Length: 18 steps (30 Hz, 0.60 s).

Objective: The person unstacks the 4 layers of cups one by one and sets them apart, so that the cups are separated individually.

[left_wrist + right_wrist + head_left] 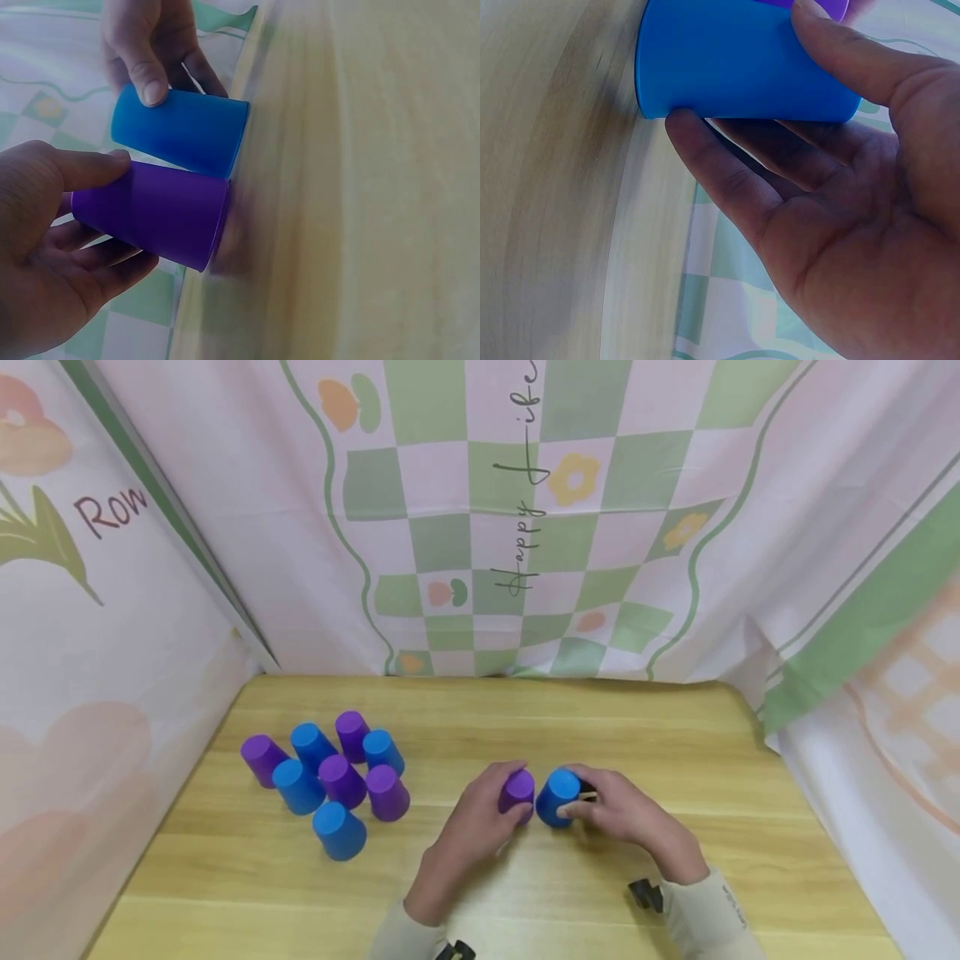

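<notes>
Near the middle of the table, my left hand (480,810) grips a purple cup (519,795) that stands upside down. Just right of it my right hand (618,806) holds an upside-down blue cup (558,797), thumb on the near side and fingers behind. Side by side, the two cups almost touch. In the left wrist view the thumb lies along the purple cup (154,214) and the fingers reach under it, with the blue cup (180,131) beyond. The right wrist view shows the blue cup (742,64) between thumb and fingers.
On the left of the wooden table (247,902) stands a cluster of several upside-down cups, among them a blue cup (340,832) in front and a purple cup (263,760) at far left. A patterned curtain (435,539) hangs behind the table. Small black pieces (647,895) show by the sleeves.
</notes>
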### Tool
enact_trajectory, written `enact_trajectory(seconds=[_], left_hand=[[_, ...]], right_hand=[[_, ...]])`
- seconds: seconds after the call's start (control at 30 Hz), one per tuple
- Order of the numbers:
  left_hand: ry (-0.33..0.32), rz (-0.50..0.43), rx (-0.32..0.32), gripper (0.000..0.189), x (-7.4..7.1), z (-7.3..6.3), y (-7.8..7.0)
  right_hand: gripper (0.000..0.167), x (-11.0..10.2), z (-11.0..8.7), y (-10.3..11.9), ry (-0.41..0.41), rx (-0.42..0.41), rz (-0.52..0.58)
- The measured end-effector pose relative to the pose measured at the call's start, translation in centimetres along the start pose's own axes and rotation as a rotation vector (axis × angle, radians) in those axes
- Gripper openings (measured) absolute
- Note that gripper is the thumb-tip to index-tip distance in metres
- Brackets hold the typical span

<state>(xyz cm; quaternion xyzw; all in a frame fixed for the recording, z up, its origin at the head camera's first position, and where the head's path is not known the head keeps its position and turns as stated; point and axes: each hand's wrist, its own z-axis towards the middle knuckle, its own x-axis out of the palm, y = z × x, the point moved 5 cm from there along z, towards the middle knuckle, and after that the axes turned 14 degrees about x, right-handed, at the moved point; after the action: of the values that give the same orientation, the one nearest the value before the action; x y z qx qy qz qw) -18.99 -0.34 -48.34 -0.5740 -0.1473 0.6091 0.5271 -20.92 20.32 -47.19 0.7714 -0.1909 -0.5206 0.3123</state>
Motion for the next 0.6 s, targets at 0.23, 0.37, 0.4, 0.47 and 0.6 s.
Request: enact_trajectory(seconds=[0.23,0.37,0.4,0.47,0.6], left_hand=[[-0.051,0.022,0.039,0.059,-1.6,-0.1,-0.8],[-0.061,0.040,0.028,0.058,-2.4,-0.3,-0.9],[-0.064,0.046,0.023,0.058,-2.7,-0.4,-0.9],[-0.074,0.048,0.017,0.057,-3.1,-0.5,-0.9],[-0.098,0.054,-0.001,0.056,-4.1,-0.9,-1.0]], right_hand=[[0.036,-0.1,0.0,0.1,0.003,0.009,0.001],[0.036,-0.2,0.0,0.1,0.006,0.010,-0.002],[0.037,-0.2,0.0,0.1,0.008,0.006,-0.005],[0.038,-0.2,0.0,0.1,0.009,0.010,-0.007],[0.040,-0.2,-0.1,0.1,0.018,0.010,-0.003]])
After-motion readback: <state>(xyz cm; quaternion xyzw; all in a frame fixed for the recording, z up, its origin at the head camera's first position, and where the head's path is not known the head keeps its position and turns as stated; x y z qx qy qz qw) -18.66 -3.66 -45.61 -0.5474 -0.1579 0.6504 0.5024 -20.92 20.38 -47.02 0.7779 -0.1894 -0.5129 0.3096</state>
